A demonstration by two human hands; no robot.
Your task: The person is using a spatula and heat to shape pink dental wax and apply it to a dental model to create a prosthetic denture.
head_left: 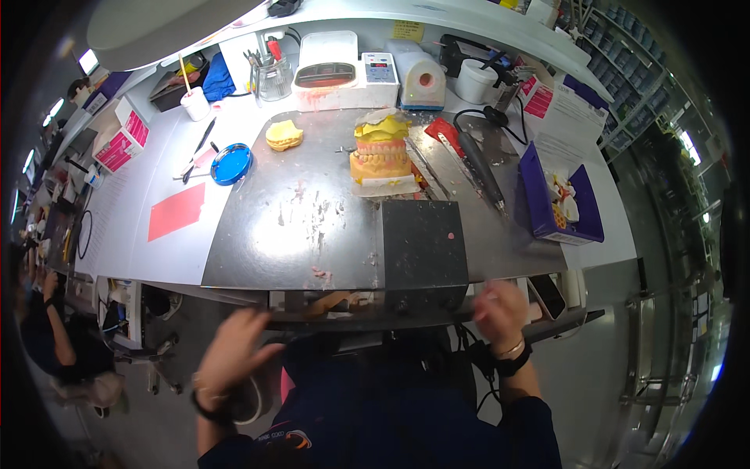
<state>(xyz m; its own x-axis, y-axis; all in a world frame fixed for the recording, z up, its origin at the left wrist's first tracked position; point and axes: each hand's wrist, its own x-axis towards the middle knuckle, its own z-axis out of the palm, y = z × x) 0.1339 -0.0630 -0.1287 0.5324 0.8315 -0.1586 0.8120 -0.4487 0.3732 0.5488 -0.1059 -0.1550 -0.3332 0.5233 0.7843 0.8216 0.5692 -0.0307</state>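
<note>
Coral-pink sheet (177, 212) lies flat on the left of the white tabletop (187, 262), near a round blue dish (232, 164). Below, my left hand (233, 348) hangs before the front edge, blurred, thumb apart from fingers; its grip looks released, nothing visible in it. Between my hands runs an open drawer (344, 321). The pink-and-yellow dental model (380, 156) stands upright on the rear of the metal plate (258, 227), well apart from both hands. My right hand (504, 311) hovers near a phone (548, 295); its fingers curl, but I cannot tell whether that grip holds anything. I judge this a pause between handling steps; working on the model would call for me to reach forward, one hand steadying its base.
</note>
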